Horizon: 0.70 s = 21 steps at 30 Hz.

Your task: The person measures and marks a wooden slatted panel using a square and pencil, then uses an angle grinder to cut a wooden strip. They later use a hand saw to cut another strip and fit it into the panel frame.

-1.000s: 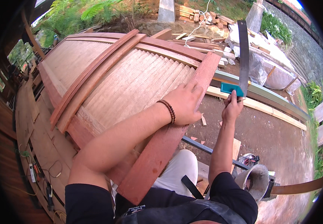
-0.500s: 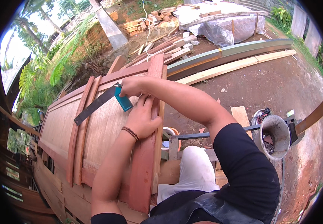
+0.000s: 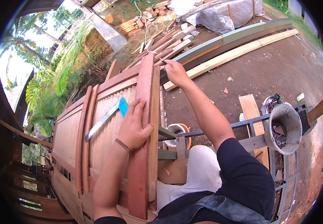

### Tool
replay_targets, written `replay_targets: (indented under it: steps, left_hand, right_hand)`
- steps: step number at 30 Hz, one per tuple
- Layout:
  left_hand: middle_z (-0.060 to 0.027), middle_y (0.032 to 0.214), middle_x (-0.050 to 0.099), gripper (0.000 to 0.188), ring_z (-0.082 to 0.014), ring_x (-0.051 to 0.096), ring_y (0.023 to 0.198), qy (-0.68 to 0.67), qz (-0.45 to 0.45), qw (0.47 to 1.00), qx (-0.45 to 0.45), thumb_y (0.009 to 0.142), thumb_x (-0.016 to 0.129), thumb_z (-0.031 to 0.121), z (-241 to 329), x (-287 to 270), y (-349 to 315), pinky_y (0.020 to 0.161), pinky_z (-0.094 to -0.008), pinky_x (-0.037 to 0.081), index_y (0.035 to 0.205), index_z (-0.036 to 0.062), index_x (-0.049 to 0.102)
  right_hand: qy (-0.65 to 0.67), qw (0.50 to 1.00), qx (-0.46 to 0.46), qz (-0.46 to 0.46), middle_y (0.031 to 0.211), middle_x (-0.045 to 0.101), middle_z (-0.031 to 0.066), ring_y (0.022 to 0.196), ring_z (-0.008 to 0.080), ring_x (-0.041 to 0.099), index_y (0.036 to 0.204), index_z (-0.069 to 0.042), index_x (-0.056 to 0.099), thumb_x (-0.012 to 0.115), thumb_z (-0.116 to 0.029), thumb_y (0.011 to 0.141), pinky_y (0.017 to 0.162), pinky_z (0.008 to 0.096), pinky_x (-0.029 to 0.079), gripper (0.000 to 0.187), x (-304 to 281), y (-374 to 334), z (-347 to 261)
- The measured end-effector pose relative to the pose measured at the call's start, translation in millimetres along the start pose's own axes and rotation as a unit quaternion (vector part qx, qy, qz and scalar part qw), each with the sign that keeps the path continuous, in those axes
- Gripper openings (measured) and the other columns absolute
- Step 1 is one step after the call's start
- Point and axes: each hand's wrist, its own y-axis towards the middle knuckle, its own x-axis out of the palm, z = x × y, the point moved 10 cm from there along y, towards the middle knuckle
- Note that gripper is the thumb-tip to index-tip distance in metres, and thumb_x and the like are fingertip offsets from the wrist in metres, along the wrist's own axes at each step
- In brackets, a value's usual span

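Note:
My left hand lies over a reddish wooden board, fingers stretched along it and thumb apart. Just left of those fingers, a try square with a turquoise handle and metal blade rests across the pale slatted panel. Out past the board's far end, my right hand is closed on a slim dark pencil, its pale tip pointing toward the board. The curled fingers hide most of the pencil.
Two narrow reddish strips cross the panel. To the right, a dirty bucket with scraps stands beside a metal bar. Long beams lie on the soil, with a woodpile beyond. A white cable hangs at the back.
My right hand has left the try square's handle and swung right, past the board's far end. The square now lies on the panel. My left hand stays on the board.

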Motion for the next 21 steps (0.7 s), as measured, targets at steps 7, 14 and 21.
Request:
replay_targets:
  steps: [7,14,21]
  left_hand:
    - [-0.0242,0.144,0.038,0.074,-0.0433,0.042,0.131,-0.002,-0.001,1.000,-0.011,0.074,0.064,0.023,0,-4,-4,0.110,-0.0445,0.037,0.140,-0.0021,0.041]
    - [-0.0257,0.144,0.036,0.075,-0.0439,0.042,0.130,0.002,0.006,1.000,-0.014,0.074,0.065,0.023,1,-3,3,0.111,-0.0440,0.036,0.139,-0.0028,0.040]
    - [-0.0271,0.144,0.036,0.075,-0.0430,0.040,0.131,0.006,0.028,1.000,-0.001,0.076,0.063,0.031,0,-1,-1,0.113,-0.0437,0.034,0.139,-0.0037,0.041]
  right_hand:
    - [-0.069,0.994,-0.015,-0.081,0.089,0.068,0.0176,0.087,0.0341,0.067,0.111,0.000,0.052,0.053,-0.002,0.091,0.076,0.0403,0.051,0.020,17,22,33]
    - [-0.161,0.986,0.015,-0.045,0.092,0.068,0.0185,0.089,0.0384,0.064,0.102,-0.007,0.069,0.062,-0.010,0.087,0.078,0.0447,0.050,0.016,-1,35,50]
    - [-0.210,0.972,-0.095,-0.035,0.094,0.069,0.0162,0.088,0.0341,0.066,0.103,-0.007,0.072,0.067,-0.013,0.084,0.077,0.0413,0.052,0.020,-1,32,42]
